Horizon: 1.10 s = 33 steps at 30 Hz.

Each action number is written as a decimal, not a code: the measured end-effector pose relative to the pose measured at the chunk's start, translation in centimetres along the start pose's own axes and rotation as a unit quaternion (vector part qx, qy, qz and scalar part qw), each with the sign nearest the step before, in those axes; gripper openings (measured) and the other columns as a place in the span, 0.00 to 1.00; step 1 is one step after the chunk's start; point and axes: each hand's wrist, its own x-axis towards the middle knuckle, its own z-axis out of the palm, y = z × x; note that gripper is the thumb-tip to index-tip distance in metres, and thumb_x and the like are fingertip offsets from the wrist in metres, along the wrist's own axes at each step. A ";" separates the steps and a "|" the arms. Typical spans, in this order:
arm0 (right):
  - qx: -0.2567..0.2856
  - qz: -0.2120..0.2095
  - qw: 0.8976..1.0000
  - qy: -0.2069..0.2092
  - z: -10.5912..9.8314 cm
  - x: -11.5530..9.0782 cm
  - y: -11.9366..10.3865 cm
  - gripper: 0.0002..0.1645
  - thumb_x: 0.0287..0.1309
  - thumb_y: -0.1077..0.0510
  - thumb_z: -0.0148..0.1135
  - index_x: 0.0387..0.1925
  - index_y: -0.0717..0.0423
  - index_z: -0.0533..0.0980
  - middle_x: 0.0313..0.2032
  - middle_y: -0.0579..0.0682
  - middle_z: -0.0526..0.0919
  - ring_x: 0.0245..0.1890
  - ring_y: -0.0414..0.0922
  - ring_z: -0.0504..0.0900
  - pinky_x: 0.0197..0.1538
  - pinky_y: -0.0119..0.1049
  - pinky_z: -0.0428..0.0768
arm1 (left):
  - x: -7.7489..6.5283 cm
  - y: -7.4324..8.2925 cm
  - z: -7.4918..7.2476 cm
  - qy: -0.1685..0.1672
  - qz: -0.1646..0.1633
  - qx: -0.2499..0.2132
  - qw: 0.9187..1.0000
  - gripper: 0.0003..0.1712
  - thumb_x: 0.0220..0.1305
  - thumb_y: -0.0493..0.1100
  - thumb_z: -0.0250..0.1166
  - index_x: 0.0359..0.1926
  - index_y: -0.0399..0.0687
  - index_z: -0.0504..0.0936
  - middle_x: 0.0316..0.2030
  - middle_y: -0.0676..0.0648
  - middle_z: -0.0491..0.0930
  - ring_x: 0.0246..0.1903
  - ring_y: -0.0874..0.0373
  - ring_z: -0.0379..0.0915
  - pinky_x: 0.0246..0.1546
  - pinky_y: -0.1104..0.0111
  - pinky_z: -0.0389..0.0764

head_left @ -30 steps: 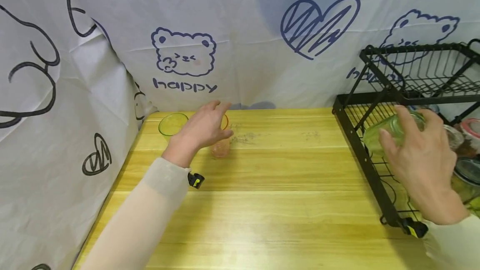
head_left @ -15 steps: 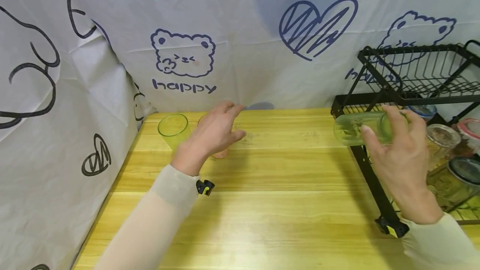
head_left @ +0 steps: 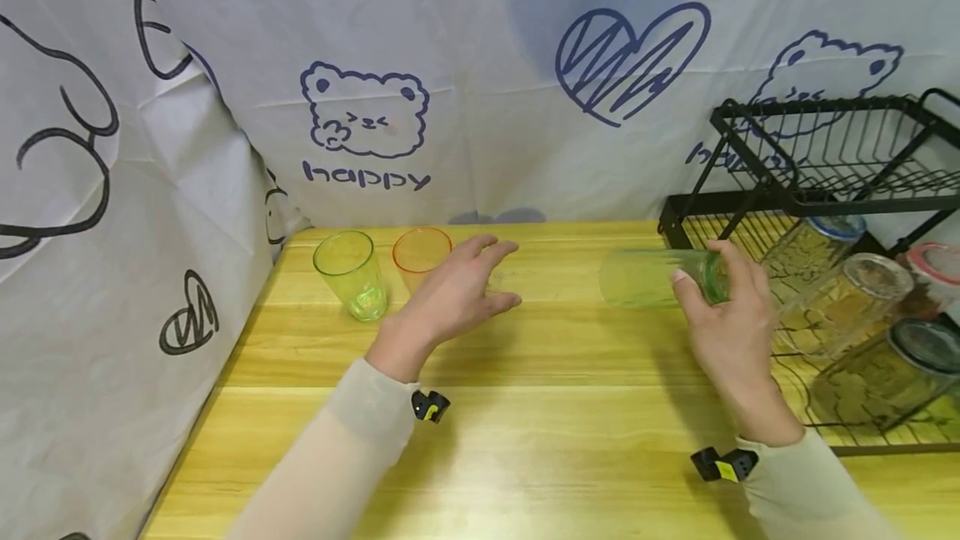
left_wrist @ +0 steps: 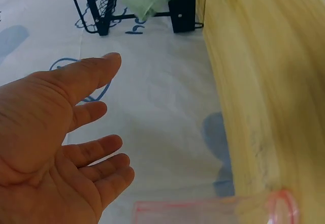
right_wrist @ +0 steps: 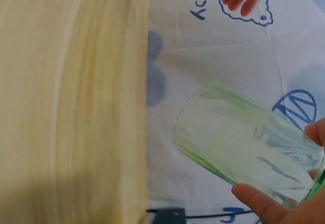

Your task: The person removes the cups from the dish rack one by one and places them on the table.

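A clear green glass [head_left: 652, 277] is held sideways above the table by my right hand [head_left: 735, 323], thumb and fingers gripping its base end. In the right wrist view the green glass [right_wrist: 244, 142] tilts with its mouth turned away from the palm. My left hand [head_left: 457, 294] hovers empty, fingers extended and apart, beside a glass with an orange-red rim [head_left: 420, 252], partly hidden behind that hand. Left of it a yellow-green glass [head_left: 352, 277] stands upright on the table. In the left wrist view the left palm [left_wrist: 40, 137] shows nothing held.
A black two-tier wire rack [head_left: 757, 182] stands at the right. On its lower tier lie several glass jars, among them one with a dark lid [head_left: 885, 373] and one with a blue lid [head_left: 817, 244]. A printed white cloth [head_left: 495, 148] hangs behind the wooden table [head_left: 555, 432].
My right hand has brought the green glass left, out of the rack and over the table. My left hand has shifted right and slightly nearer, uncovering more of the orange-rimmed glass.
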 end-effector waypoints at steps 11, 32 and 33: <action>0.098 0.108 0.985 -0.095 1.9 -1.4 -0.2 0.34 0.76 0.41 0.60 0.77 0.43 0.66 0.70 0.58 0.68 0.27 0.38 0.84 0.29 0.33 0.85 | -0.3 0.2 2.6 -0.004 0.001 -0.086 0.996 0.47 0.68 0.59 0.73 0.82 0.61 0.62 0.79 0.44 0.62 0.77 0.44 0.61 0.75 0.48 0.69; 0.413 0.245 0.853 -0.206 5.2 -3.1 -2.1 0.25 0.79 0.48 0.57 0.70 0.47 0.64 0.61 0.48 0.65 0.53 0.44 0.81 0.54 0.46 0.89 | -1.6 0.2 5.1 0.002 -0.008 -0.326 0.945 0.52 0.63 0.56 0.78 0.81 0.73 0.59 0.79 0.50 0.60 0.75 0.42 0.64 0.71 0.53 0.75; 0.421 0.248 0.847 -0.209 5.2 -3.2 -2.1 0.26 0.80 0.48 0.56 0.71 0.47 0.64 0.62 0.48 0.64 0.54 0.44 0.81 0.54 0.46 0.89 | -1.7 0.3 5.0 0.003 -0.007 -0.329 0.944 0.51 0.63 0.56 0.78 0.81 0.73 0.60 0.79 0.50 0.60 0.75 0.43 0.65 0.71 0.53 0.75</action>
